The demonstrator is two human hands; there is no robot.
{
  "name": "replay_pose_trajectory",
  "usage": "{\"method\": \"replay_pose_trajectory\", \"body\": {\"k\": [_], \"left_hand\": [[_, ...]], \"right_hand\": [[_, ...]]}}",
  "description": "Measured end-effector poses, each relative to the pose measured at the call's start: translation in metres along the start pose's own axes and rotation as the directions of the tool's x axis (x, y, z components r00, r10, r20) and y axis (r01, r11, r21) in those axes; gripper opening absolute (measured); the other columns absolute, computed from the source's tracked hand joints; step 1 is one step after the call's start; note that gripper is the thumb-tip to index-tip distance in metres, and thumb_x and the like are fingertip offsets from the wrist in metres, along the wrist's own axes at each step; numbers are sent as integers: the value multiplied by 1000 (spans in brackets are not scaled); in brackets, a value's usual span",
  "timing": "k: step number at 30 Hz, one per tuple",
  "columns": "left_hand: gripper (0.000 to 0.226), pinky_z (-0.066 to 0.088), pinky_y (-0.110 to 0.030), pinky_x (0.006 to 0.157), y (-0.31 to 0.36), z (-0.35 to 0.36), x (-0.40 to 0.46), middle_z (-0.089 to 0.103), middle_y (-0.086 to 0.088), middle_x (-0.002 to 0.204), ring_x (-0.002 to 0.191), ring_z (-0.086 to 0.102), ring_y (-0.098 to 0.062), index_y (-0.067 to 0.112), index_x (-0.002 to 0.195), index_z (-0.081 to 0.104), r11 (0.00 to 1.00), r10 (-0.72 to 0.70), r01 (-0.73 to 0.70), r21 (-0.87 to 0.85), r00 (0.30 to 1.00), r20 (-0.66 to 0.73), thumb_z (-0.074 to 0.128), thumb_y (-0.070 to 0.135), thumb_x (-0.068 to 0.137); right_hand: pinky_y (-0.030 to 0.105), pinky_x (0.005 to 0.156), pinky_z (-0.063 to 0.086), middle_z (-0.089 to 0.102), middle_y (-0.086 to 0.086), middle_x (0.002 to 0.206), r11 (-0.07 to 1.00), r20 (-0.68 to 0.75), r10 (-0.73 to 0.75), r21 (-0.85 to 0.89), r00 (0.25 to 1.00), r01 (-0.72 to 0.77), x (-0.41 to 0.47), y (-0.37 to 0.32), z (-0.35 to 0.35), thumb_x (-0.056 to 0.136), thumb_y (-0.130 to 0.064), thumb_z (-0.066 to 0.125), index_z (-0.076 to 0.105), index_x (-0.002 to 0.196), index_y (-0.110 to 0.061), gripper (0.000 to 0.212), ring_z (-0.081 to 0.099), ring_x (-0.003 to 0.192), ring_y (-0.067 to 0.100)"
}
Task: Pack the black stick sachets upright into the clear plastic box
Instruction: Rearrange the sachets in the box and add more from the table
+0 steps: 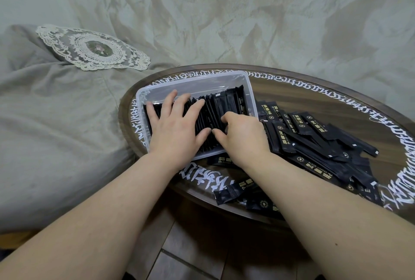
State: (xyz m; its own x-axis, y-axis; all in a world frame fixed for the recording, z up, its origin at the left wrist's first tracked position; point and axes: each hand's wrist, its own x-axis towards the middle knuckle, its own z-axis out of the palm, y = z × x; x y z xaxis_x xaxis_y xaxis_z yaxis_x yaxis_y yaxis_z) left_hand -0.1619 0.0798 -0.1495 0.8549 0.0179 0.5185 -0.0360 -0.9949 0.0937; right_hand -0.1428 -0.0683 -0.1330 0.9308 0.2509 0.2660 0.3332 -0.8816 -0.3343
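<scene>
Table: round, dark, white lettering along its edge. Clear plastic box: at the table's left edge, holding a row of upright black stick sachets. Loose sachets: heaped right of the box. Your left hand: fingers spread flat on the row. Your right hand: fingers curled into the row; grip unclear.

We see dim, soft, even light; the round table bows with wide-angle distortion, and shadow darkens the floor beneath it.
</scene>
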Motion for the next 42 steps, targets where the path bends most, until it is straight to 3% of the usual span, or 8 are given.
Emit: {"method": "replay_pose_trajectory", "body": {"k": [8,12,24,29,35,38,42], "left_hand": [[58,3,-65,110,0,1,0,40,-3,146,143,21,-28,31,147,33,999,-6,5,-39,1000,-29,52,40,92],[58,5,-66,109,0,1,0,40,-4,146,142,22,-29,34,145,35,999,3,-4,-32,1000,-25,53,43,91],[52,-2,-68,108,-1,1,0,20,-4,156,146,5,-30,50,143,29,999,48,-48,-1,998,49,45,50,94],[54,-3,-67,108,-1,0,0,18,-2,157,146,2,-29,50,143,30,999,46,-46,12,997,61,47,52,92],[61,-5,-67,108,0,0,-1,15,-4,158,147,-1,-29,49,144,29,999,36,-38,29,997,71,46,62,87],[60,-5,-68,108,-1,0,-1,15,-3,158,147,-2,-29,49,143,30,998,41,-45,38,996,83,47,63,87],[60,-4,-68,109,-1,1,0,16,-2,157,147,-1,-29,49,143,30,998,42,-46,48,996,80,47,63,87]], "right_hand": [[37,86,48,63,-3,110,995,63,-76,67,995,72,-1,0,6,92,-43,53,49,132,-21,45,58,106,21],[35,85,47,64,1,110,995,20,-39,92,999,37,0,5,4,93,-38,53,44,134,-21,45,58,104,24],[36,86,46,56,2,119,991,110,-124,65,986,117,-2,6,6,98,-33,44,37,143,-21,47,55,108,24],[34,84,48,67,-6,100,991,28,-52,127,998,48,-4,11,2,94,-35,54,54,125,-24,34,60,99,19],[33,86,49,68,-5,107,987,90,-106,127,990,94,-8,12,0,94,-33,52,58,126,-27,33,60,104,18],[34,90,46,63,1,113,988,3,-66,137,998,65,-5,14,0,93,-23,52,60,123,-20,31,59,105,21],[33,89,43,56,3,117,982,-142,100,175,985,-74,-2,16,-4,91,-22,56,56,123,-16,32,58,102,24]]}}
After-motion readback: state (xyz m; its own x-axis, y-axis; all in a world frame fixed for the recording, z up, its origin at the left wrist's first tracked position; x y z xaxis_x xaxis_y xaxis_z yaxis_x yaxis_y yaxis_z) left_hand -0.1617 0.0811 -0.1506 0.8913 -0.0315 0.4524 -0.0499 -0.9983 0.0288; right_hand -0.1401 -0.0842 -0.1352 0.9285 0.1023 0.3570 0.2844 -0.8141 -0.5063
